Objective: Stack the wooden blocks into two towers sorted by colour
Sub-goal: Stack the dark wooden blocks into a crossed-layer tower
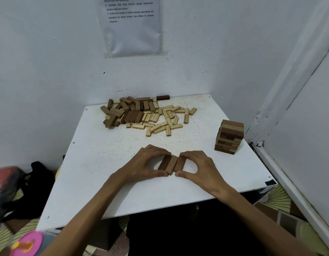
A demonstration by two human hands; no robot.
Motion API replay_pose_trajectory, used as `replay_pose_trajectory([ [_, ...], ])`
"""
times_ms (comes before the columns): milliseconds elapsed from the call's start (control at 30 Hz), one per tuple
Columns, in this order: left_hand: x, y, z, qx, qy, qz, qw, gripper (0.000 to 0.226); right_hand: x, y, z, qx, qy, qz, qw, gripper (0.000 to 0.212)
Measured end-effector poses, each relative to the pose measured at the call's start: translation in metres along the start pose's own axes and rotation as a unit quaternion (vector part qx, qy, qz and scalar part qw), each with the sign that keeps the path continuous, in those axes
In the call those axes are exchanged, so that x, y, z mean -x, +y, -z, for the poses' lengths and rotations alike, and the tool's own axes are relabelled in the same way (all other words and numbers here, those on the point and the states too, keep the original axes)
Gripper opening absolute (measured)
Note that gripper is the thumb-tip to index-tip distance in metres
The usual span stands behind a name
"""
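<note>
Taking the person's seat as 6 o'clock on the white table, the work sits just short of centre towards 6. There a row of three brown blocks lies flat, long sides touching. The left hand cups it from the 9 o'clock side and the right hand from the 3 o'clock side. Each hand is clamped on the row, fingers curled over the far ends and thumbs pressed at the near ends. This grip looks meant to square the three into one tight layer, so they can be moved as a unit without slipping apart. At about 3 o'clock, near the table's right edge, stands the brown tower, several layers high with alternate layers crossed. The squeezed layer probably belongs on top of it. The loose stock lies at 12 o'clock against the wall: dark blocks heaped towards 11, pale blocks scattered towards 1, the two groups touching where they meet. A single dark block lies apart at the back edge. No pale tower is visible, so I judge the task less than half done. A sheet of paper hangs on the wall, and a black bag sits off the table at 9 o'clock.
</note>
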State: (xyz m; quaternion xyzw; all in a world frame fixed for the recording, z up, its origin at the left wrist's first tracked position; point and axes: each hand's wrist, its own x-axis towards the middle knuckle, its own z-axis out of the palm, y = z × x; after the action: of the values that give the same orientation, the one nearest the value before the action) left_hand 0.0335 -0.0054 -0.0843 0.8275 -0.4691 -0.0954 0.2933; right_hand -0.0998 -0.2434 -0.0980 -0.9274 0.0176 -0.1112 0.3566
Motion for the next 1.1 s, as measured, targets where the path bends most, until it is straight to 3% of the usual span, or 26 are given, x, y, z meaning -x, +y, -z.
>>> replay_pose_trajectory([
  [167, -0.005, 0.008, -0.011, -0.021, 0.05, 0.006, 0.999, 0.072, -0.007, 0.003, 0.009, -0.004, -0.041, 0.038, 0.998, 0.059],
  [367, -0.003, 0.011, -0.01, 0.003, 0.043, -0.006, 0.999, 0.071, -0.017, 0.008, 0.014, -0.011, -0.081, 0.062, 0.995, 0.061],
  [733, -0.007, 0.018, -0.014, 0.067, 0.087, -0.023, 0.994, 0.043, -0.021, 0.004, 0.01, -0.04, -0.069, 0.112, 0.991, 0.049],
  [1100, -0.018, 0.034, -0.001, 0.139, 0.082, -0.033, 0.986, 0.04, -0.022, 0.0, 0.032, -0.053, -0.029, 0.136, 0.989, 0.044],
])
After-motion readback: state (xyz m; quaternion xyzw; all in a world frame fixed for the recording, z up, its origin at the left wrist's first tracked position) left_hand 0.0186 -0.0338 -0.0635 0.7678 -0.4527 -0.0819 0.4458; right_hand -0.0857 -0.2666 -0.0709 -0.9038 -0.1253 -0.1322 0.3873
